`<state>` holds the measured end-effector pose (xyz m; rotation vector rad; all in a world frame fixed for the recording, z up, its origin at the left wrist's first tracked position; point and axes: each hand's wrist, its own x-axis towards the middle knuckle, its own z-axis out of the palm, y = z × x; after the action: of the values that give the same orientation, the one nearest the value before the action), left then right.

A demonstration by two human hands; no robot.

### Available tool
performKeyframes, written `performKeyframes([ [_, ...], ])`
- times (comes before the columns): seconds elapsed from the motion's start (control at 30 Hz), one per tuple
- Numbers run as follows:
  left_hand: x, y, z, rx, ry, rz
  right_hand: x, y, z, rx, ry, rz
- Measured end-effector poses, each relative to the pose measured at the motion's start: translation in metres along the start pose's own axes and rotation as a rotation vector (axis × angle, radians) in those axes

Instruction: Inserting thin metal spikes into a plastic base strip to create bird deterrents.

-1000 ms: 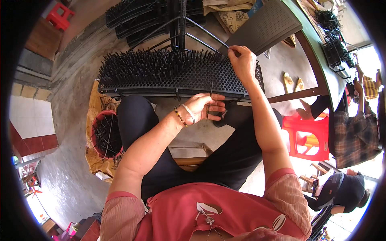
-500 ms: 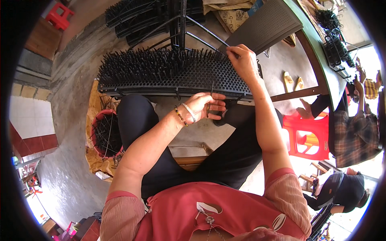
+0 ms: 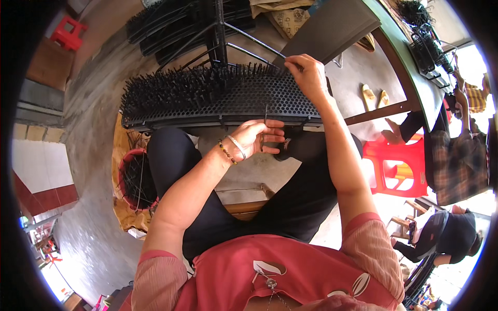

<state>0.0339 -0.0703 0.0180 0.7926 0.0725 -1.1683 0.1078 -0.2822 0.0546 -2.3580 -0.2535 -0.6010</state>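
Observation:
A long black perforated panel (image 3: 228, 106) lies across my knees, its far left part bristling with upright black sticks (image 3: 181, 85). My left hand (image 3: 259, 137) sits at the panel's near edge, fingers curled around a few thin black sticks (image 3: 264, 122) that point up over the panel. My right hand (image 3: 308, 75) rests on the panel's far right end, fingertips pinched on one stick at the holes there. Both wrists and forearms come up from the lower edge.
A red basket (image 3: 136, 181) with loose black sticks stands by my left knee. More black panels (image 3: 171, 26) are stacked beyond. A dark green table (image 3: 410, 62) curves at the right, with a red plastic stool (image 3: 397, 168) and other people (image 3: 456, 155) near it.
My right hand has shifted slightly on the panel's far right end. My left hand has stayed at the near edge with its sticks.

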Motion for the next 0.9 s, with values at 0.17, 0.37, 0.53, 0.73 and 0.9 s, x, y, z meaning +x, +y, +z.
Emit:
performKeyframes([
  [0.17, 0.001, -0.001, 0.000, 0.000, -0.011, -0.001, 0.000, 0.004, -0.001, 0.004, -0.093, -0.064],
  [0.37, 0.004, -0.003, -0.003, -0.007, -0.039, -0.005, 0.004, 0.006, 0.003, -0.045, -0.026, -0.029],
  [0.53, 0.004, -0.002, -0.002, -0.005, -0.019, -0.011, 0.007, 0.000, 0.001, 0.082, -0.155, -0.052],
  [0.73, 0.007, -0.005, -0.004, -0.013, -0.024, -0.028, 0.010, 0.001, 0.007, 0.021, -0.151, -0.150],
  [0.9, 0.007, -0.003, 0.000, 0.013, -0.019, -0.023, 0.009, 0.009, 0.001, 0.008, -0.134, -0.104],
])
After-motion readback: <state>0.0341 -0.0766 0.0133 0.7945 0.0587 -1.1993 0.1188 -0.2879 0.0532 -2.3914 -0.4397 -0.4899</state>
